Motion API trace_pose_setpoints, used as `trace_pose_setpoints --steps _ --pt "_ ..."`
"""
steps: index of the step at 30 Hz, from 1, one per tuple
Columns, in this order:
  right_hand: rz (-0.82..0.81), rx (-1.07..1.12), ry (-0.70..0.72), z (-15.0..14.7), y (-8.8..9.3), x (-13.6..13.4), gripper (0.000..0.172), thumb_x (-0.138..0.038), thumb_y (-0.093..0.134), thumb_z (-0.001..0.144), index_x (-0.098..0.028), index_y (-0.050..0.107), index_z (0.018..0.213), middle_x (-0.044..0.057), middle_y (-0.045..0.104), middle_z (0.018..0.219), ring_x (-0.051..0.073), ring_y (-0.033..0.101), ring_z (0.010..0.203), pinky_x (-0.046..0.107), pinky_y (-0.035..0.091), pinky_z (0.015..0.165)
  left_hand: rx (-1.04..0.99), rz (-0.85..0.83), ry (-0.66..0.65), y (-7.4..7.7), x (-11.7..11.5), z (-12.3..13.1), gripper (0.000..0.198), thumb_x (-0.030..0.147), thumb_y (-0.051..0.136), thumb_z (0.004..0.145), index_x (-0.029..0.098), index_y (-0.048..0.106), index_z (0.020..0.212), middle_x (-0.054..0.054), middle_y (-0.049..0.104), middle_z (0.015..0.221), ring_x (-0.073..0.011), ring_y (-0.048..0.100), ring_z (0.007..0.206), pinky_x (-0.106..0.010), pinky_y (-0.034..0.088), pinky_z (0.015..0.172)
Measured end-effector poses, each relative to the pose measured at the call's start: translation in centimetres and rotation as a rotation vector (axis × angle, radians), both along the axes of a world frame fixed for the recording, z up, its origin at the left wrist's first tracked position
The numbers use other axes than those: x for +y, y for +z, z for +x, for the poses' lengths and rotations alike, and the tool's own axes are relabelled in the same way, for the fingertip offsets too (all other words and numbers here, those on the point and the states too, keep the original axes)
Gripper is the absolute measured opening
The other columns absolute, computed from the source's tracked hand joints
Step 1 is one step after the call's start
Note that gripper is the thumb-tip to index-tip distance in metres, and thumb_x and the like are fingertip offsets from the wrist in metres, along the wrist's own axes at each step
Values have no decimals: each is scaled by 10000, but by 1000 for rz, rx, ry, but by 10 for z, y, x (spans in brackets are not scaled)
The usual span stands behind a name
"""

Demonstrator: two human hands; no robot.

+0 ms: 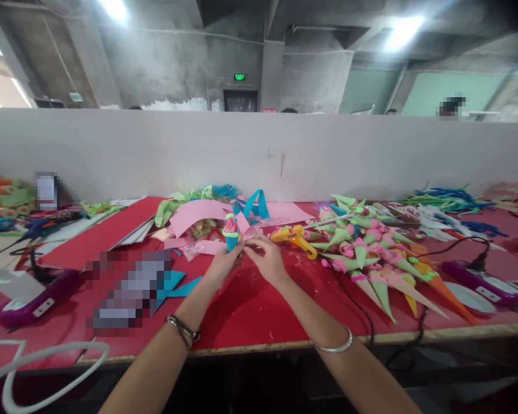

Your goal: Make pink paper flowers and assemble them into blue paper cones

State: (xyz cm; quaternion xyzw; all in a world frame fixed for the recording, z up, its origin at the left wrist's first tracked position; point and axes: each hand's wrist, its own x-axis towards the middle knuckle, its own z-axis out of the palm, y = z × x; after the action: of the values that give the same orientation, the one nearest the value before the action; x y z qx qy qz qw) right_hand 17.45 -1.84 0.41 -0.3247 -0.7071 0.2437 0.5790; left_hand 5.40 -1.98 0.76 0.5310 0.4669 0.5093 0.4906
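My left hand is closed around a small craft ice cream cone, held upright, with a blue cone, a pale green frill and a pink swirl on top. Close beside it, the fingertips of my right hand are pinched together near the cone's side. Whatever they hold is too small to make out. A yellow hot glue gun lies just right of my right hand. Behind both hands are pink sheets and a bent blue strip.
Many finished-looking cones are heaped at the right. Purple power strips sit at both ends, with black cables at the table's front edge. A blurred flat object lies left on the red table. A white partition stands behind.
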Motion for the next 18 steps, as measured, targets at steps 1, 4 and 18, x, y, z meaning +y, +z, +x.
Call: trace_pose_setpoints --steps 1,4,18 --pt "-2 3 -6 0 -1 0 123 -204 534 730 -201 617 821 29 556 815 134 542 743 254 460 661 80 45 38 2 0 -3 336 460 542 678 153 482 555 51 367 445 -66 316 393 -206 254 428" --pt "-39 36 -58 -1 -3 2 228 -184 547 693 -208 575 918 31 521 865 124 524 710 246 463 625 440 201 188 12 -2 -18 131 287 608 650 159 582 659 -9 519 548 -160 497 592 -241 335 583" --pt "-31 -55 -94 -1 -3 2 144 -132 450 714 -186 576 758 26 522 804 131 515 728 250 437 645 1286 -292 527 21 -10 -73 378 363 388 788 99 596 961 -231 611 952 -339 578 894 -401 424 684"
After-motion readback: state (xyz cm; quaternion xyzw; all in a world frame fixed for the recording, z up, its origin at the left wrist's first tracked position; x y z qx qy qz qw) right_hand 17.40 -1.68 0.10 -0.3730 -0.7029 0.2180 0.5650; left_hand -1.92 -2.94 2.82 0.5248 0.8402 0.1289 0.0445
